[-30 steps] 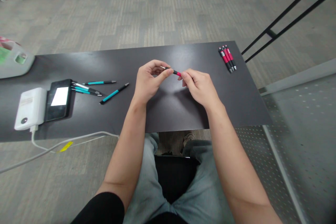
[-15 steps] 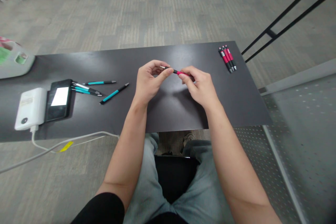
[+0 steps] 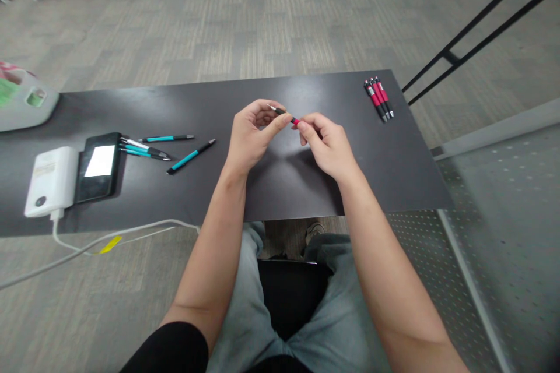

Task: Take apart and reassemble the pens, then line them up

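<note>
Right hand: slid in toward the left one since a moment ago, covering more red barrel; thumb and fingertips were pinched almost together on the pen.
Left hand: shifted only a touch; thumb and fingers were pinched around the black section, the silver tip poking out past them.
Pen: held up between both hands over the tabletop.
Feel: light and stiff, I'd guess; the red barrel was probably a bit slick, the thin tip the easiest bit to damage.
Best hold: black section imo, looked grippier than the barrel.
Hidden: the back end was lost in the right hand, so I couldn't tell if the pen was whole.
Red pens: side by side near the far right corner; too bunched for a sure count.
Turquoise pens: off to the left, some overlapping beside a black device.
Pale container: cut off at the left edge.
</note>
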Tool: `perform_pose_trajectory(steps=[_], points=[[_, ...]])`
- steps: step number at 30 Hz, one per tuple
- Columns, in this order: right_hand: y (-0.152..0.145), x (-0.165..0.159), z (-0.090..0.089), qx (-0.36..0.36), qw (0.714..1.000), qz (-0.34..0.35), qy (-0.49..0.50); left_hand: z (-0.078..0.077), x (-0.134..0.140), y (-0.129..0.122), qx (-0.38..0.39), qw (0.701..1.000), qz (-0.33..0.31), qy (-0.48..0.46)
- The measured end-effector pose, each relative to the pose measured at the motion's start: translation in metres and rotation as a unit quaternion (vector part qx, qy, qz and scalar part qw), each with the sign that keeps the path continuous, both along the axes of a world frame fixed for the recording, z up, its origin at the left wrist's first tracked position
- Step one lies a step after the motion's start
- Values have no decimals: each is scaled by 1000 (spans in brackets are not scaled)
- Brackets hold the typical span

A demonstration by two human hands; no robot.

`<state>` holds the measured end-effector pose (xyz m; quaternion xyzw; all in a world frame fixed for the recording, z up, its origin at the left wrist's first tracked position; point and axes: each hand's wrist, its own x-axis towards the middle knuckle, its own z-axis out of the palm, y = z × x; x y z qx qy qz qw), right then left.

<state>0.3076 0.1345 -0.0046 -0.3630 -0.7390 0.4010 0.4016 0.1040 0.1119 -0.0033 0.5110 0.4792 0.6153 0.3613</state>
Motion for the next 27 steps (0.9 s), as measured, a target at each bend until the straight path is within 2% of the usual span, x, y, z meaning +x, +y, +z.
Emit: perform_pose_trajectory(steps=[6, 8, 10, 13, 16, 18, 21, 24, 27], points=[[0, -3, 2, -31, 999, 10, 15, 6, -10, -4, -24, 998, -52, 21], [1, 0, 3, -30, 999, 3, 15, 8, -26, -7, -25, 997, -38, 63], [2, 4, 3, -23, 1000, -9, 13, 7, -45, -10, -19, 991, 13, 136], [5, 12, 1, -9, 1000, -21, 1, -4, -71, -13, -28, 960, 82, 266], [7, 16, -1, -5, 1000, -22, -12, -21, -80, -13, -62, 929, 93, 352], [8, 17, -2, -6, 1000, -21, -13, -29, -78, -11, -73, 919, 88, 376], [8, 16, -4, -2, 1000, -21, -10, -28, -69, -9, -65, 941, 65, 325], [8, 15, -5, 10, 1000, -23, -19, -15, -58, -7, -31, 982, 32, 183], [7, 15, -3, 25, 999, -23, -24, 0, -45, -6, -7, 998, 24, 61]])
